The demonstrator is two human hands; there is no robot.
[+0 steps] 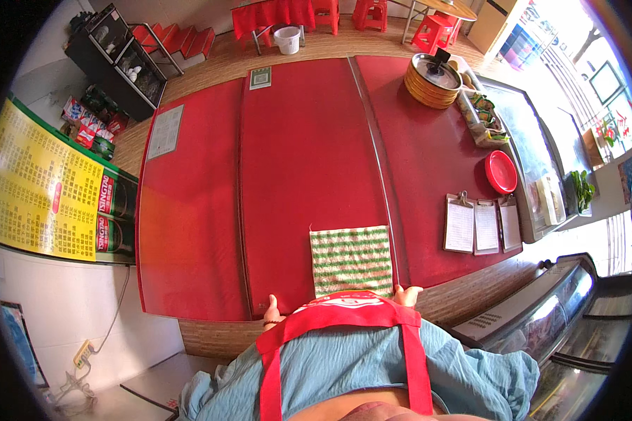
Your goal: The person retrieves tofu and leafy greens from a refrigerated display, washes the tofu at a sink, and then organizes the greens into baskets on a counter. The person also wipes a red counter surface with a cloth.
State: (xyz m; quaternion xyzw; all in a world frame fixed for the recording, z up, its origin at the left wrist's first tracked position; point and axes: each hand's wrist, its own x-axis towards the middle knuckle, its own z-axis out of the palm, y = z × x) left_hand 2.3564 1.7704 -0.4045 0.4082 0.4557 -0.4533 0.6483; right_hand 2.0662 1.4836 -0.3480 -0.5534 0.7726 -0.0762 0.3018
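Observation:
A green-and-white striped cloth [351, 259] lies flat on the red tabletop [308, 158] in front of my body. Its near edge runs under my red apron [342, 304]. My left hand [272, 313], with a beaded bracelet at the wrist, is at the table's near edge to the left of the cloth. Just off the cloth's near right corner is my right hand [407, 296], thumb pointing outward. The apron hides most fingers of both hands, so I cannot tell their grip. Nothing held shows in either one.
Three clipboards [486, 226], a red plate [501, 172], stacked round trays [433, 81] and a bin of packets [482, 118] line the right side, beside a glass-topped case [526, 142]. A yellow menu board [42, 184] stands left. Red stools [369, 14] are beyond.

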